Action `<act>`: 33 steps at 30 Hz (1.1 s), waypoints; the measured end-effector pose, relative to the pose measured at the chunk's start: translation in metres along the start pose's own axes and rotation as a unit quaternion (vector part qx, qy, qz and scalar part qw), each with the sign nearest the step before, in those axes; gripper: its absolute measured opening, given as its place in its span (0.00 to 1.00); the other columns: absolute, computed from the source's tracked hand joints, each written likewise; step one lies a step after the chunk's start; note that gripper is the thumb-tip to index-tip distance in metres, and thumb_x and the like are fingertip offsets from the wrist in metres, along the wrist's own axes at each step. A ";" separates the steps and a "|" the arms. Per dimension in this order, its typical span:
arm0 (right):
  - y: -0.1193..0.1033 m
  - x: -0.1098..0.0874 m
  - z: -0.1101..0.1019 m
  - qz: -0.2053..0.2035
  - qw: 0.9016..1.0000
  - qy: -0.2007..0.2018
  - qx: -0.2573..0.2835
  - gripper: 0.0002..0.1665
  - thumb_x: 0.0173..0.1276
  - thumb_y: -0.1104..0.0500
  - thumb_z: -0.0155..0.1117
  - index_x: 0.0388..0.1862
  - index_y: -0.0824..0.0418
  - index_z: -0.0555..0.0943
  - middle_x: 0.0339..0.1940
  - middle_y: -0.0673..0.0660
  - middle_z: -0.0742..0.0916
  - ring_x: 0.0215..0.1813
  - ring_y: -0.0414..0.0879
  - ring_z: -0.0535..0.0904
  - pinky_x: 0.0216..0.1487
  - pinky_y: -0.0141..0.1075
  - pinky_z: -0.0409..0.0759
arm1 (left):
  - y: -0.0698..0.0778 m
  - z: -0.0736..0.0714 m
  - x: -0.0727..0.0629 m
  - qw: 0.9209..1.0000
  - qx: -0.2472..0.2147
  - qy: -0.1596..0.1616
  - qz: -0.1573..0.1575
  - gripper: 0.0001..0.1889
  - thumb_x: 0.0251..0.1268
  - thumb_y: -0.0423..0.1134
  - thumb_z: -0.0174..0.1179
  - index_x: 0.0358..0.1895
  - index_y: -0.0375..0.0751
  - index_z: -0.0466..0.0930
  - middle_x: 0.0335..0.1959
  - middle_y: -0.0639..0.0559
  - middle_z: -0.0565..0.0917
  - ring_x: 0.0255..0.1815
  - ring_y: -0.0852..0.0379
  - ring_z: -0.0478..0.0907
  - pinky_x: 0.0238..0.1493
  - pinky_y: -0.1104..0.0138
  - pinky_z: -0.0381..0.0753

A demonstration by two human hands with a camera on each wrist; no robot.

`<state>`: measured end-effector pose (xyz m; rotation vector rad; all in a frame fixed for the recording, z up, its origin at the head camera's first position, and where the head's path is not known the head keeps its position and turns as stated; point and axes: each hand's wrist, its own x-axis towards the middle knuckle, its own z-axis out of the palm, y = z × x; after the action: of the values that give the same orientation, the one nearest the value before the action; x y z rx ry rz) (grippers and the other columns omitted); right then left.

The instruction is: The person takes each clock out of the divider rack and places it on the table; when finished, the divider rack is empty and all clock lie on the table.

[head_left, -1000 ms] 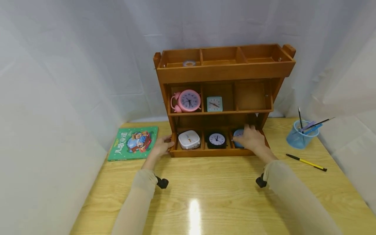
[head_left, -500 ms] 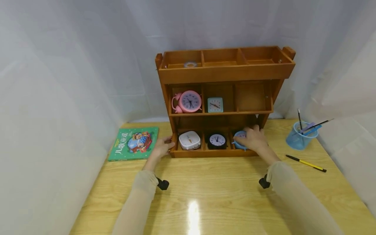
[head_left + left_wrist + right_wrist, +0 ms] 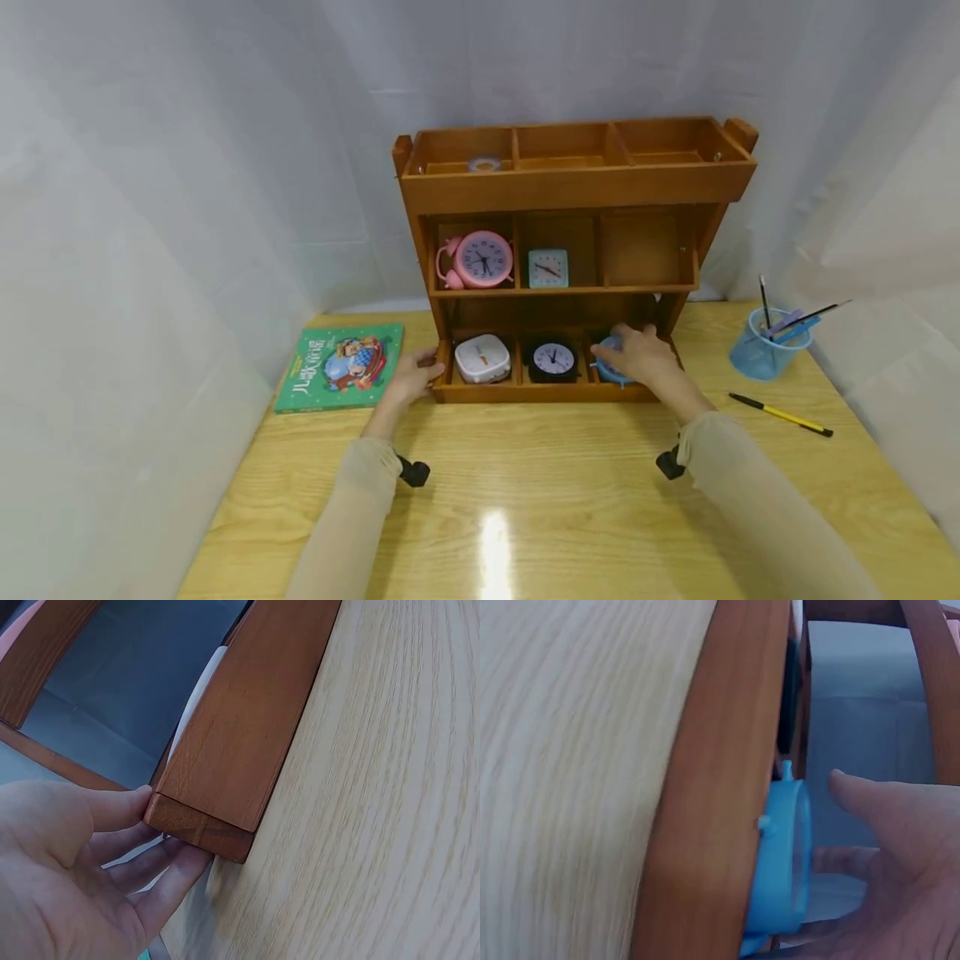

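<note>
In the head view, a wooden shelf (image 3: 570, 190) with three tiers of compartments stands on the table. My left hand (image 3: 407, 380) grips the left end of its bottom tier; the left wrist view shows thumb and fingers on the shelf's corner (image 3: 202, 825). My right hand (image 3: 647, 360) is at a blue alarm clock (image 3: 611, 367) in the bottom right compartment. In the right wrist view its thumb stands apart from the clock (image 3: 776, 862), with fingers extended beside it; contact is hard to tell. A black alarm clock (image 3: 553, 360) and a white alarm clock (image 3: 482, 358) fill the neighbouring compartments.
The middle tier holds a pink alarm clock (image 3: 482, 260) and a small pale-green square clock (image 3: 548, 268). A roll of tape (image 3: 484, 164) lies in the top tier. At left is a green book (image 3: 341, 367); at right, a blue pen cup (image 3: 768, 346) and a yellow-black pen (image 3: 782, 414).
My right hand has shifted slightly on the blue clock, and more of the clock now shows, sitting a little further forward. My left hand stays on the shelf's end.
</note>
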<state>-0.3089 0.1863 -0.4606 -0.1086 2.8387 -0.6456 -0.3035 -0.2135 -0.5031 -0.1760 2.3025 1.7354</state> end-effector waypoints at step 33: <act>0.020 0.008 -0.004 0.082 0.992 -0.049 0.083 0.63 0.79 0.23 0.29 0.85 0.77 0.44 0.82 0.83 0.57 0.79 0.79 0.58 0.79 0.68 0.62 | -0.006 -0.001 0.002 1.000 0.015 0.023 0.003 0.28 0.83 0.35 0.54 0.81 0.35 0.64 0.76 0.30 0.71 0.74 0.36 0.72 0.67 0.47 0.81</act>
<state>-0.3180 0.2047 -0.4672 0.1171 2.6536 -0.8114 -0.3041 -0.2159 -0.5088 -0.2052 2.3626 1.7158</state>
